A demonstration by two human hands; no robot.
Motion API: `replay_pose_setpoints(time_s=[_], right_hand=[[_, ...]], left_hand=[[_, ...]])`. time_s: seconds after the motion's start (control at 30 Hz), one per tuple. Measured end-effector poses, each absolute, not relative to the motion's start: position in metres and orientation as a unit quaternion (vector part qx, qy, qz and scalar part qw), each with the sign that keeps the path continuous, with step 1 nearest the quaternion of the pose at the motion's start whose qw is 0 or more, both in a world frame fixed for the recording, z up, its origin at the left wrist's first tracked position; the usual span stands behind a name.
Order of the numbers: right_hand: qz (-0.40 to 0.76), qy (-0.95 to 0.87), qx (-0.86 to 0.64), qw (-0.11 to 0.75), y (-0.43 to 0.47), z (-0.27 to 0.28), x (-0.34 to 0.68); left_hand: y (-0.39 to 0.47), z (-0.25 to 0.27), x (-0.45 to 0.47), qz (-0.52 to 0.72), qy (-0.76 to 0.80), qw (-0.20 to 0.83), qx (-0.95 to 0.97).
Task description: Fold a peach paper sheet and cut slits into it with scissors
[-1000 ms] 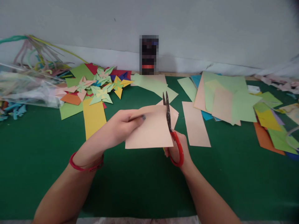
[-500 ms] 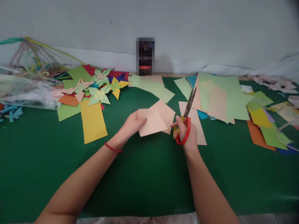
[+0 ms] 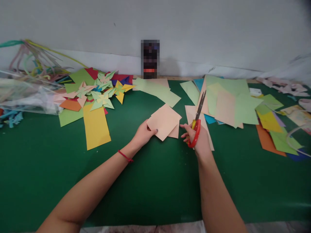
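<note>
My left hand [image 3: 145,132] pinches a small peach paper square [image 3: 163,121] near its lower left edge, thumb on top. Beneath it shows part of another peach paper piece [image 3: 174,132]. A pair of scissors [image 3: 197,121] with red and yellow handles sits in my right hand [image 3: 199,139], blades closed and pointing away from me. That hand's fingertips are just to the right of the peach pieces, not touching them. Partly behind the scissors and right hand lies a longer peach strip [image 3: 190,111].
Folded paper stars [image 3: 103,97] and a yellow sheet [image 3: 97,129] lie at left, beside a clear plastic bag [image 3: 29,94]. Green and peach sheets [image 3: 243,97] are at the back right, coloured paper scraps [image 3: 274,126] farther right. A blurred dark upright object [image 3: 150,58] stands against the wall.
My left hand has moved slightly right and turned the peach square, which now overlaps more of the other piece. My right hand has shifted a little right with the scissors.
</note>
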State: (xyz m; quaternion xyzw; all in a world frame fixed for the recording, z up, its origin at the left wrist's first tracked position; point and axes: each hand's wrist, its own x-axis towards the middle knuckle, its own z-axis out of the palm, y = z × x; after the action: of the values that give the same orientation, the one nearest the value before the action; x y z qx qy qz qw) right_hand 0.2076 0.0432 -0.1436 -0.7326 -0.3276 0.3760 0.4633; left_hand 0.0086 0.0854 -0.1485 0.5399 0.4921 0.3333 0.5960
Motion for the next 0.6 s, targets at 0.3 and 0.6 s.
replay_pose_setpoints(time_s=[0.3,0.6], right_hand=[[0.396,-0.342,-0.719,0.457,0.0413,-0.1439,0.2015],[0.344,-0.421,-0.747,0.382,0.0405,-0.1463,0.1994]], left_hand=[[0.0855,-0.1503,0.0043,0.29,0.483,0.569,0.599],[0.0882,-0.1467,0.0067,0.312,0.455,0.621,0.556]])
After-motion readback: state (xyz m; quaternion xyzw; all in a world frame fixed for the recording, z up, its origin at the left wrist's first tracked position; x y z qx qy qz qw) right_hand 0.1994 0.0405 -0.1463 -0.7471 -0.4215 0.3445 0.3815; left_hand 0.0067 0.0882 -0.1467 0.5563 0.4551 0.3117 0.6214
